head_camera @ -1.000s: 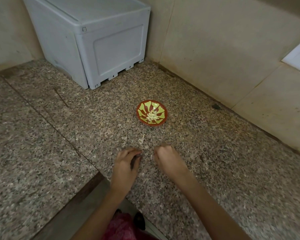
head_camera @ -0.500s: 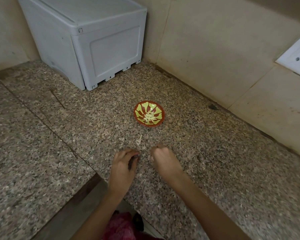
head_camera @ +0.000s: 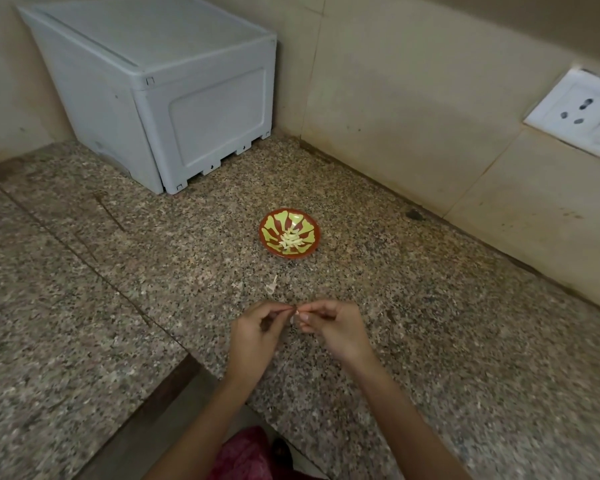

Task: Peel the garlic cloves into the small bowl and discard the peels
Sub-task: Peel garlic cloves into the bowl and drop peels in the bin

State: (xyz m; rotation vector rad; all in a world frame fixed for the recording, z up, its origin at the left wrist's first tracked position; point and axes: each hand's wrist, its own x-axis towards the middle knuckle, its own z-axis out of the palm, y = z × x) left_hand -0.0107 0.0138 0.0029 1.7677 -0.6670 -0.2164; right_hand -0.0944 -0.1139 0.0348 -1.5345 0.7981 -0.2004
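Two hands meet low in the middle of the view, just above a speckled stone counter (head_camera: pixel 430 341). The left hand (head_camera: pixel 257 327) and the right hand (head_camera: pixel 336 327) each have the thumb and forefinger curled in, and together they pinch one small pale garlic clove (head_camera: pixel 294 315) between their tips. The other fingers are loosely folded. This two-sided pinch suits pulling skin off, so the peeling of this clove seems to be under way. The clove is too small to show how much skin is left on it.

Just beyond the hands a pale scrap of peel (head_camera: pixel 271 287) lies on the counter, probably dropped there to be gathered and thrown away later. Farther off stands the small bowl (head_camera: pixel 267 233), red with yellow-green petal shapes. A little heap of peeled cloves (head_camera: pixel 291 240) sits in its middle. The bowl is within easy reach, straight ahead of the hands, which would make dropping in each finished clove simple.

At the far left a pale grey plastic box (head_camera: pixel 187 98) fills the corner. A beige tiled wall (head_camera: pixel 395 116) runs along the right, with a white socket (head_camera: pixel 575 114) at the far right. A bit of pink cloth (head_camera: pixel 246 452) shows at the near edge, below the arms.

No brand, label or readable writing appears anywhere.
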